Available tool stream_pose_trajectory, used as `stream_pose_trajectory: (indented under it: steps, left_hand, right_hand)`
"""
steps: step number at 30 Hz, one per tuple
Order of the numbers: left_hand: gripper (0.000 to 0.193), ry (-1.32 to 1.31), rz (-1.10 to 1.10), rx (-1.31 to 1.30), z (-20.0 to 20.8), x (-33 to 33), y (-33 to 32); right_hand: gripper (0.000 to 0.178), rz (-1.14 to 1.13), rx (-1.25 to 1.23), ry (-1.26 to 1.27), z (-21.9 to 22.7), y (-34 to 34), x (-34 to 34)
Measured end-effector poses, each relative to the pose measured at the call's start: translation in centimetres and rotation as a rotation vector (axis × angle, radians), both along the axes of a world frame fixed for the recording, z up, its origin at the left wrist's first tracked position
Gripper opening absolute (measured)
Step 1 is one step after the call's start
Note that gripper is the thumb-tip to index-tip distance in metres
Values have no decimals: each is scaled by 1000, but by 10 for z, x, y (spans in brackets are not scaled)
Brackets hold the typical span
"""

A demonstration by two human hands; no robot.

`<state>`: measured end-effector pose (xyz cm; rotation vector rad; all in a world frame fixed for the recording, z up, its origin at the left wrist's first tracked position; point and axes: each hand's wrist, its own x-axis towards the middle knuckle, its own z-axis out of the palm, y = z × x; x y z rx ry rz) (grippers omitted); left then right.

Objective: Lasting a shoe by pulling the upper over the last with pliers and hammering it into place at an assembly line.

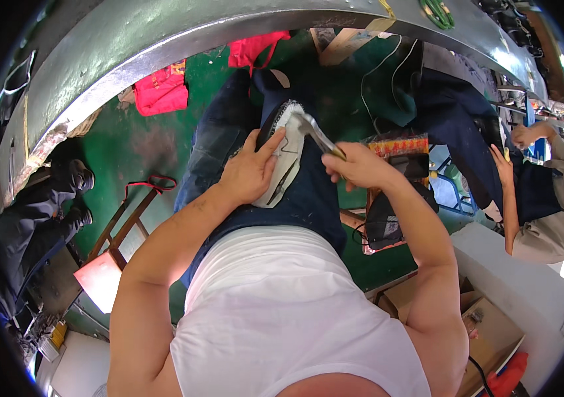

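Observation:
A shoe being made [288,162] lies across my lap on my dark blue trousers, its pale underside facing up and its toe pointing away from me. Dark upper material and a whitish, rough edge show round the toe. My left hand [253,169] is closed on the shoe's left side, with fingers reaching over the underside. In my right hand [360,165] are metal pincers [320,137], gripped by the handle. Their head meets the toe's right edge; motion blur hides whether the jaws bite the material.
A grey metal bench edge [163,49] curves across the far side. Red cloths [161,91] lie on the green floor. A wooden stool [123,238] stands at left, near another person's legs [37,212]. At right are a black bag [393,221], cardboard boxes [493,331] and a co-worker's arms [508,178].

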<state>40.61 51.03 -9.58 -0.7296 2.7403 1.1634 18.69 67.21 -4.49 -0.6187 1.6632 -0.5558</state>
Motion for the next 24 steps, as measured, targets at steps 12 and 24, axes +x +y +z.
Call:
stream_pose_trajectory:
  steps: [12, 24]
  left_hand:
    - [78, 193, 146, 112, -33, 12, 9]
    - [108, -108, -79, 740, -33, 49, -25]
  right_hand:
    - [44, 219, -289, 579, -20, -21, 34]
    - [47, 417, -222, 648, -5, 4, 66]
